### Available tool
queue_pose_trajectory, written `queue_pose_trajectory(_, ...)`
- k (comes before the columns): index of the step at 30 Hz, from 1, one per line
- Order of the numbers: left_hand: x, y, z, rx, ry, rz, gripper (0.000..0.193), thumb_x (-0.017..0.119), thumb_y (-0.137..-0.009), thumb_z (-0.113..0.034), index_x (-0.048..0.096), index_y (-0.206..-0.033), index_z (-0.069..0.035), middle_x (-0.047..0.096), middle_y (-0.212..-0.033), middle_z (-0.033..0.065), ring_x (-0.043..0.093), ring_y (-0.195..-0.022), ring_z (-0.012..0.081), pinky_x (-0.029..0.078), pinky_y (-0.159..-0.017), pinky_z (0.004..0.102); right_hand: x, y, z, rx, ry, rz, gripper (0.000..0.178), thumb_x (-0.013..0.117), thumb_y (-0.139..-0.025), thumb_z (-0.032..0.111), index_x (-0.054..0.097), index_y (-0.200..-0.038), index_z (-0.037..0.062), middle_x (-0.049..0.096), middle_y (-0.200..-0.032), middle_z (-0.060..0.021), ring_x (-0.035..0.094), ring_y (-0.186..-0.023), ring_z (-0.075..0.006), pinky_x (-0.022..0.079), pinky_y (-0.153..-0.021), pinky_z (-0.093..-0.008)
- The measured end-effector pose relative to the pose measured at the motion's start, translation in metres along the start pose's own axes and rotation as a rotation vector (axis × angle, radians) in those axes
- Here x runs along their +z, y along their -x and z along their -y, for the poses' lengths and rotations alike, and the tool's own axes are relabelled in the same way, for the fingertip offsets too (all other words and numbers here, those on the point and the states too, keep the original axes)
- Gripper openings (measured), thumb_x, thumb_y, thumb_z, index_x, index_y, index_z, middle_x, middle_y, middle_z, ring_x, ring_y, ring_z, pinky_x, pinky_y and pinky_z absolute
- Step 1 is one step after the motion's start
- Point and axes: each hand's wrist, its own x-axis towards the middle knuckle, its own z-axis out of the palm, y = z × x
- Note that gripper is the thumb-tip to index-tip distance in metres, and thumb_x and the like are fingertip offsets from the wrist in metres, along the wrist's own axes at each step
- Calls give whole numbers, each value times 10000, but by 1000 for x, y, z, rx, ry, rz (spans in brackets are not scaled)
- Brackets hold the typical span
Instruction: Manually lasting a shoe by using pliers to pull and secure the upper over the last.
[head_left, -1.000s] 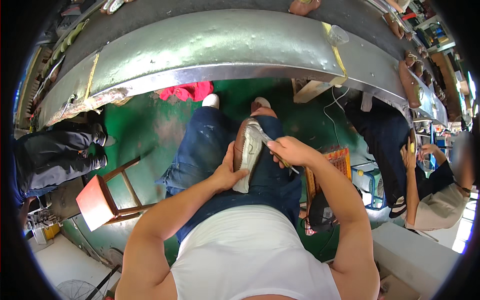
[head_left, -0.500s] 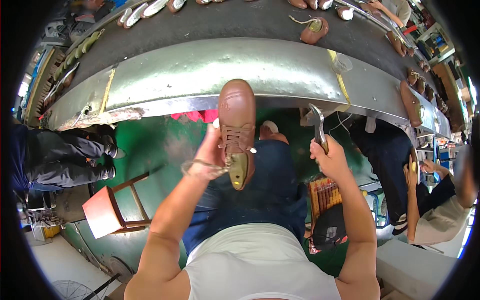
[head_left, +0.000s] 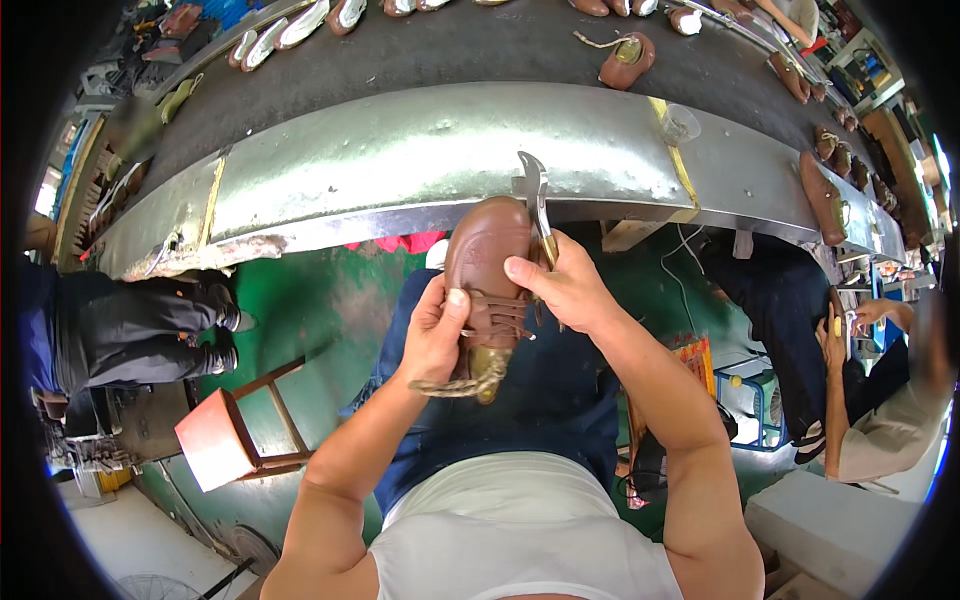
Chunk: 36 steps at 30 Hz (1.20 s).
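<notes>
A brown leather lace-up shoe (head_left: pixel 487 240) is held up over my lap, toe pointing toward the conveyor. Its heel end shows a green last (head_left: pixel 487 364), with a twisted rope (head_left: pixel 462 387) looped there, close to my left wrist. My left hand (head_left: pixel 432 335) grips the shoe's left side, thumb by the laces. In my right hand (head_left: pixel 570 288) is a hammer (head_left: pixel 537 185), its metal head up beside the toe. The right thumb presses on the shoe's upper near the laces; the other right fingers are partly hidden behind the shoe and handle.
A dark conveyor belt (head_left: pixel 400 50) with a metal edge (head_left: pixel 420 135) runs across ahead, carrying several shoes. One brown shoe (head_left: pixel 627 62) with a rope sits on it. A stool (head_left: pixel 215 440) stands at left. Other people are at both sides; one at right has hands (head_left: pixel 835 335) on a shoe.
My right hand has brought the hammer leftward to the shoe and now touches its upper. The shoe has come slightly lower and tilted, and my left hand has shifted its hold along its side.
</notes>
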Motion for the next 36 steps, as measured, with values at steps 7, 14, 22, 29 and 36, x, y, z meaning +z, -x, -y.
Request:
queue_pose_trajectory(7,-42,-100,-134,-310,406,208,752,558,-965,-476,293,-1501,-18,480,-1415,172,495,-1293,367,445,-1066,408,-73,8,50,-138,346,-214,447,591,-977,355,522,-1154,-49,692,-981,-174,704,-897,-228,541,-740,-352)
queue_pose_trajectory(14,-12,-144,-103,392,-1260,-104,682,666,-896,-122,329,-1449,94,584,-1305,242,583,-1222,276,454,-1007,374,-235,-59,75,-244,859,-803,453,617,-946,364,534,-1158,-28,662,-949,-270,653,-906,-443,507,-779,-469)
queue_pose_trajectory(22,25,-364,-81,387,-1275,-128,686,658,-910,-233,350,-1421,108,648,-1154,273,659,-1077,370,494,-939,400,-386,-153,29,-32,1328,-1022,413,655,-902,421,530,-974,34,644,-984,-178,625,-953,-372,517,-787,-480)
queue_pose_trajectory(29,106,-450,-72,1090,-1826,33,777,688,-872,-322,335,-1463,39,442,-1440,287,335,-1422,384,304,-1152,447,-385,-158,30,-53,1302,-1021,351,683,-882,357,527,-956,52,632,-951,-145,621,-936,-346,489,-780,-475)
queue_pose_trajectory(36,227,-564,-22,227,-1634,627,867,718,-786,-507,432,-1458,-40,424,-1502,161,403,-1383,352,344,-1135,381,-382,-155,34,-55,1189,-1014,313,724,-846,281,529,-939,53,633,-939,-139,618,-935,-345,477,-798,-474)
